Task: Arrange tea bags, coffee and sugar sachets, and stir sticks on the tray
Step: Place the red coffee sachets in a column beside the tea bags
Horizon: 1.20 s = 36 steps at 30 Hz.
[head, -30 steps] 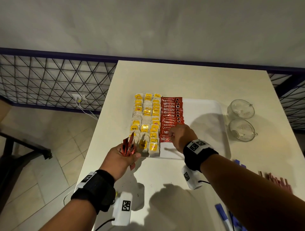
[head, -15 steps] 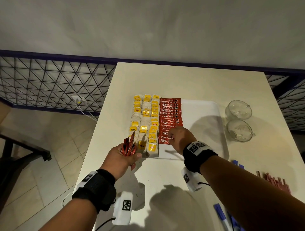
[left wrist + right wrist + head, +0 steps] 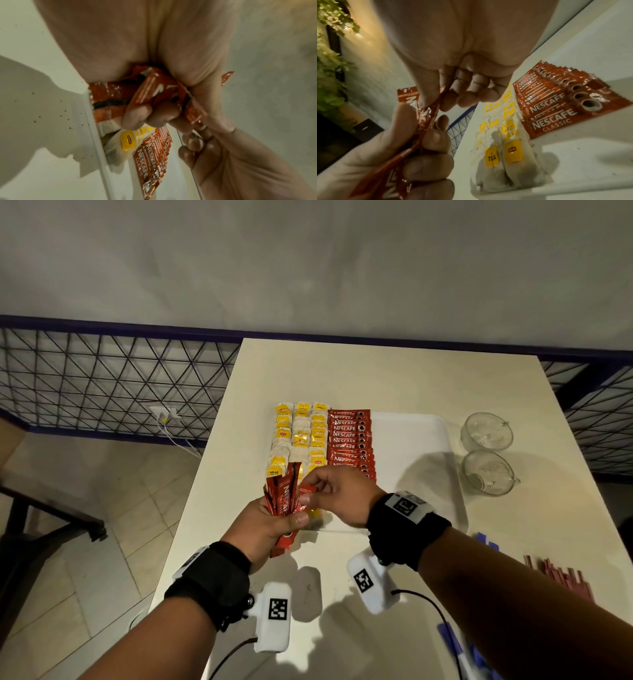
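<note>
Leaving the coffee row (image 3: pixel 350 440) on the tray (image 3: pixel 411 436), the right hand (image 3: pixel 337 494) now pinches a fresh sachet (image 3: pixel 306 491) from the left hand's (image 3: pixel 265 529) gripped bundle (image 3: pixel 282 496), likely next for the row.

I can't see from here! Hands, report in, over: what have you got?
Left hand grips bunch of coffee sachets. Right hand pinches one sachet from it. Tray holds tea bags, coffee row. Nothing blocking.

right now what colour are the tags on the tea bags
Yellow tags on whitish tea bags; the right wrist view shows them best.
</note>
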Available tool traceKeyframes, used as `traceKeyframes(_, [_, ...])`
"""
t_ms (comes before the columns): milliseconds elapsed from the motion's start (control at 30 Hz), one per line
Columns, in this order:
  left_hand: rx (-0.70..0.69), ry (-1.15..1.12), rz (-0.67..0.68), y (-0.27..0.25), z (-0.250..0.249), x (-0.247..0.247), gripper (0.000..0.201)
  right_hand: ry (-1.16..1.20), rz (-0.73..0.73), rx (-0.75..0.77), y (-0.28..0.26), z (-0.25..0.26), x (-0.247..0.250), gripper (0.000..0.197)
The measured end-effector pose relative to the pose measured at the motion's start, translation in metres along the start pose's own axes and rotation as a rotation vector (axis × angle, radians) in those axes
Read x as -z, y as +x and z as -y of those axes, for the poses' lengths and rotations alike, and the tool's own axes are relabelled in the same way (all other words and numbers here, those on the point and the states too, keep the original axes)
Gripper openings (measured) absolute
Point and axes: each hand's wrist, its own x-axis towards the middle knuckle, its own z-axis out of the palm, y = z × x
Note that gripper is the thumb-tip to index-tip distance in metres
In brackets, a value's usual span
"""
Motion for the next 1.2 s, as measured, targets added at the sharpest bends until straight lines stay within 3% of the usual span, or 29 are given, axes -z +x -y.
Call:
traceKeyframes(233, [0.025,-0.17,-0.068,0.005,0.008,0.008,0.054,0.502,-0.101,-0.093,-0.012,-0.007,0.012,0.019])
traceKeyframes(367, [0.123,0.109,-0.088,0.005,0.008,0.002,0.031,0.547,-0.119,-0.094,-0.015,-0.008,0.013,0.017])
traceKeyframes(467, [0.131,0.116,-0.133,0.004,0.014,-0.002,0.041,0.541,-0.111,-0.11,-0.02,-0.01,0.012,0.012])
traceKeyframes(567, [0.113,0.115,-0.166,0.003,0.02,-0.008,0.046,0.441,-0.085,-0.103,-0.024,-0.012,0.01,0.014])
traceKeyframes(767, [0.002,0.192,-0.268,0.006,0.018,-0.011,0.033,-0.223,0.104,-0.023,-0.032,-0.005,0.011,0.007])
traceKeyframes(967, [-0.023,0.149,-0.381,0.01,0.024,-0.013,0.015,-0.071,0.011,-0.104,-0.038,-0.016,0.008,0.008])
traceKeyframes(1067, [-0.014,0.182,-0.418,0.009,0.028,-0.016,0.014,-0.17,-0.087,-0.128,-0.035,-0.022,0.02,0.005])
traceKeyframes(1200, [-0.003,0.193,-0.453,0.004,0.027,-0.005,0.015,-0.39,-0.175,-0.258,-0.029,-0.044,0.048,0.018])
